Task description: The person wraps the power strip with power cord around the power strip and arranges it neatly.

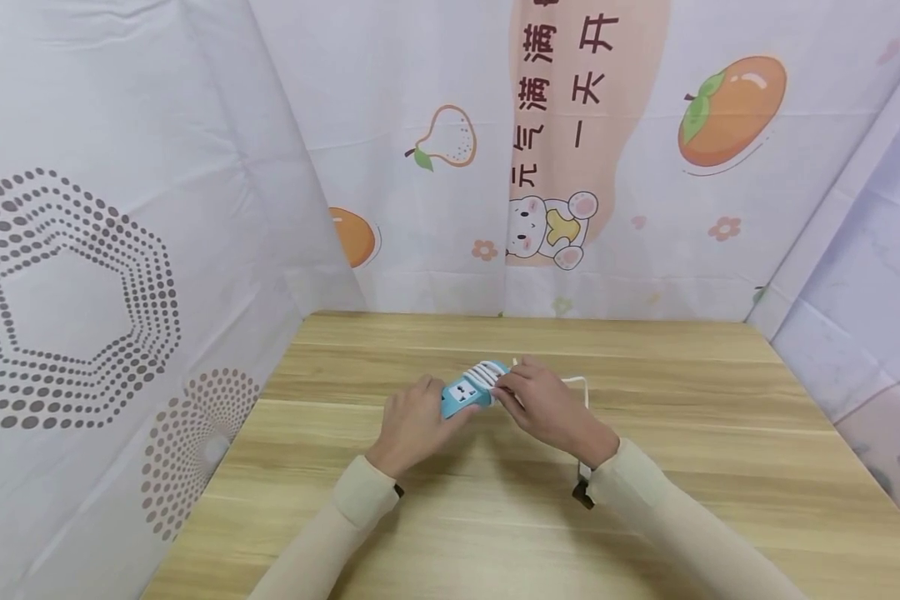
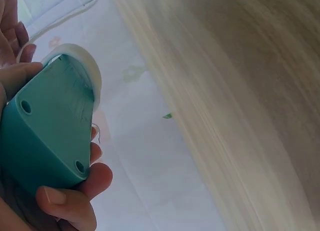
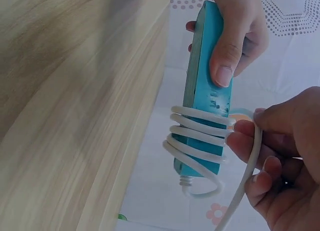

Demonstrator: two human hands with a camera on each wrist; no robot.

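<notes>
- The teal power strip [image 1: 467,397] sits between the two hands, lifted just above the tabletop [image 1: 495,517] in front of the person. Its socket face shows toward the head camera.
- A white cord [image 3: 197,136] is coiled around the strip's far end in several close turns, side by side. The rest of the cord runs off beside the right hand and trails onto the tabletop behind that hand.
- The left hand [image 1: 414,421] grips the strip's near end, thumb pressed on one narrow edge and fingers curled round the back. This looks like a steadying hold that leaves the far end free for the coils.
- The right hand [image 1: 547,404] pinches the cord just beside the coils, fingers curled round it. The cord looks taut there, probably to keep the turns snug against the strip.
- In the left wrist view the strip's back shows two small screw holes, with a loop of cord arching over its end.
- Both arms wear long pale sleeves [image 1: 648,500], with a dark strap at each wrist.
- The tabletop is light wood with a lengthwise grain.
- Printed cloth sheets hang around it: grey dotted hexagons [image 1: 67,308] beyond the left hand, and a pear, orange fruit, a cartoon bear [image 1: 551,227] and orange lettering beyond both hands.
</notes>
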